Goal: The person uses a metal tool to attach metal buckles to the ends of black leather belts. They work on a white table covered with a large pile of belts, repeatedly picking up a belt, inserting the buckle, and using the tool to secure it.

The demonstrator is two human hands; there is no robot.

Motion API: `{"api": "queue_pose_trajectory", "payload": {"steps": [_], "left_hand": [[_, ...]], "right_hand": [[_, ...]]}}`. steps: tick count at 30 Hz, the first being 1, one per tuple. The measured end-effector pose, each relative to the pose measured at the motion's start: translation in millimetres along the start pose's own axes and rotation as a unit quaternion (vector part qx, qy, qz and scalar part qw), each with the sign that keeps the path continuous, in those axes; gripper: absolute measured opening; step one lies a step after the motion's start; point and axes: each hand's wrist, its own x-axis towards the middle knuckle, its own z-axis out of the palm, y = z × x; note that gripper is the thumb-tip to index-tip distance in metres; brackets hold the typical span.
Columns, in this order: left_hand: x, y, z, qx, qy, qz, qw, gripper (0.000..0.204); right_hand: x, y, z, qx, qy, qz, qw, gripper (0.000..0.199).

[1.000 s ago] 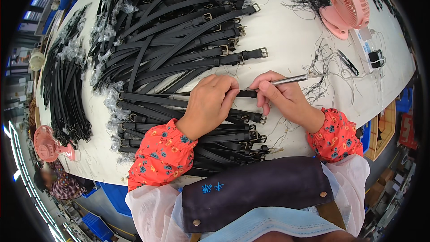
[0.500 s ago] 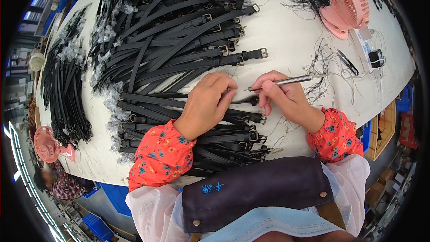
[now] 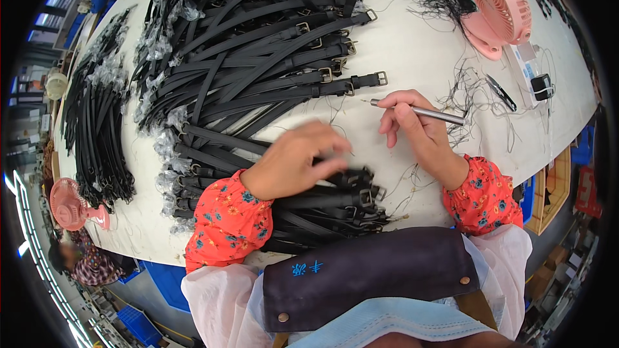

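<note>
My right hand [image 3: 422, 132] grips a slim silver pen-shaped tool [image 3: 440, 115] with a thin tip pointing left, held above the white table [image 3: 419, 45]. My left hand [image 3: 293, 161] hovers over the lower pile of black belts [image 3: 322, 203]; motion smears its fingers, so whether they hold anything is unclear. These belts lie side by side, their metal buckles to the right, partly covered by my left hand. Just beyond, a larger heap of black buckled belts [image 3: 258, 58] spreads to the far edge, with clear plastic wrap [image 3: 164, 148] along its left side.
A pink fan [image 3: 495, 3] stands at the far right, near black thread snips [image 3: 501, 93], a black adapter [image 3: 542, 86] and loose dark threads [image 3: 463, 87]. Another belt bundle [image 3: 100, 142] lies at left, by a second pink fan [image 3: 68, 203]. A person [image 3: 97, 261] sits beyond the left edge.
My left hand has moved slightly left and nearer me, away from the tool's tip. My right hand has shifted a little right and raised the tool's tip.
</note>
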Motion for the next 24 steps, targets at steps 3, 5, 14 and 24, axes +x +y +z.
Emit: {"api": "queue_pose_trajectory", "payload": {"steps": [3,5,14,24], "left_hand": [[9.9,2.1,-8.8,0.3,0.229,-0.01,0.926,0.029],[8.9,-13.6,-11.2,0.304,0.237,-0.025,0.923,0.027],[-1.9,-22.4,-2.1,0.286,0.091,0.114,0.947,0.02],[3.0,-8.5,13.6,-0.003,0.143,-0.083,0.986,0.023]], "right_hand": [[-0.1,0.2,-1.0,0.007,0.001,-0.003,1.0,0.035],[-0.3,0.1,-2.0,0.009,-0.005,-0.006,1.0,0.034],[1.6,-1.8,1.9,-0.043,0.0,-0.07,0.997,0.032],[0.4,1.2,3.1,-0.073,-0.049,-0.068,0.994,0.027]]}}
